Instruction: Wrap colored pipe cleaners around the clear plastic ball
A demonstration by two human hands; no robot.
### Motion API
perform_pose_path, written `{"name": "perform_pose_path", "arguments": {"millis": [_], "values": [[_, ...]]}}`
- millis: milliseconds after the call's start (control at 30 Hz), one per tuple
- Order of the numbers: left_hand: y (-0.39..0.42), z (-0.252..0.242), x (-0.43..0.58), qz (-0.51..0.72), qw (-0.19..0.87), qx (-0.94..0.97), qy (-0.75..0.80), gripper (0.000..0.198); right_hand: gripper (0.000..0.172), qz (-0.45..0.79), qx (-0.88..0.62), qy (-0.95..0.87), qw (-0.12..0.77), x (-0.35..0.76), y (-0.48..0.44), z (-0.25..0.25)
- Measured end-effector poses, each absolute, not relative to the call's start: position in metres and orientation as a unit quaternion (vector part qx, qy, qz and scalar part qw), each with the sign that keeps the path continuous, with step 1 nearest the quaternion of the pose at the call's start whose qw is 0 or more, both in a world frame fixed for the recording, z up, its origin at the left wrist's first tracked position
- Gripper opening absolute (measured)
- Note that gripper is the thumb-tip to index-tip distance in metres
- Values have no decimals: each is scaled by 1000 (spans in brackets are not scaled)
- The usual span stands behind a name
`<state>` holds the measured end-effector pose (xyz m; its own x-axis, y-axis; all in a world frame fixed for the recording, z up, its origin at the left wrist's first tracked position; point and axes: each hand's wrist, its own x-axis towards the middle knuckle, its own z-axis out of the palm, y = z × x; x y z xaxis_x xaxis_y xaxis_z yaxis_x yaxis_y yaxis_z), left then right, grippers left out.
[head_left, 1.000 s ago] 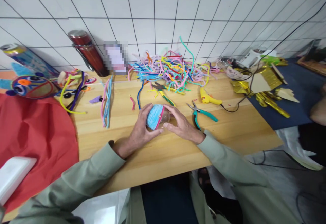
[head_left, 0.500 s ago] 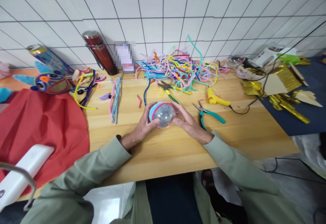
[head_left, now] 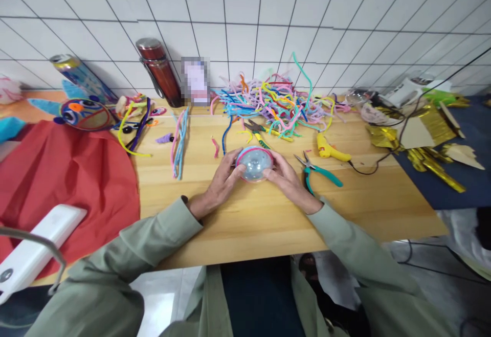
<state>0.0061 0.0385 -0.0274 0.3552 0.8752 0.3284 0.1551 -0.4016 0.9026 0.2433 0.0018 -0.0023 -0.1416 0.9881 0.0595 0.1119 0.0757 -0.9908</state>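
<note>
Between the left hand [head_left: 223, 179] and right hand [head_left: 284, 177], both curled around its sides, is a clear-fronted, pink-banded ball [head_left: 255, 165]; teal pliers [head_left: 310, 167] lie beside the right hand.

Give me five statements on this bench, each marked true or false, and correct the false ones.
1. The left hand and the right hand both hold the pink-edged clear dome. True.
2. The teal-handled pliers are in the left hand. False: the teal-handled pliers lie on the table.
3. The yellow glue gun has a cord. True.
4. The red flask lies on its side. False: the red flask stands upright.
5. The heap of fuzzy sticks is multicoloured. True.
</note>
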Motion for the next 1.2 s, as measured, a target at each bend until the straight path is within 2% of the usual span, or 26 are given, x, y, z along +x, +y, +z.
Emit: {"name": "perform_pose_path", "arguments": {"millis": [133,300,367,767,1067,1200], "values": [[38,-30,6,431,408,724,352,63,87,457,-476,-603,449,242,4,-9],[39,-29,9,426,375,746,349,95,90,464,-481,-603,436,246,3,-12],[40,-30,11,426,376,749,341,99,92,465,-482,-600,438,247,2,-11],[43,-35,12,441,356,748,346,103,103,482,-479,-586,441,243,7,-14],[48,-42,7,453,362,736,349,86,90,475,-475,-591,447,243,7,-14],[50,-39,5,450,364,740,343,82,92,438,-506,-605,431,242,7,-13]]}}
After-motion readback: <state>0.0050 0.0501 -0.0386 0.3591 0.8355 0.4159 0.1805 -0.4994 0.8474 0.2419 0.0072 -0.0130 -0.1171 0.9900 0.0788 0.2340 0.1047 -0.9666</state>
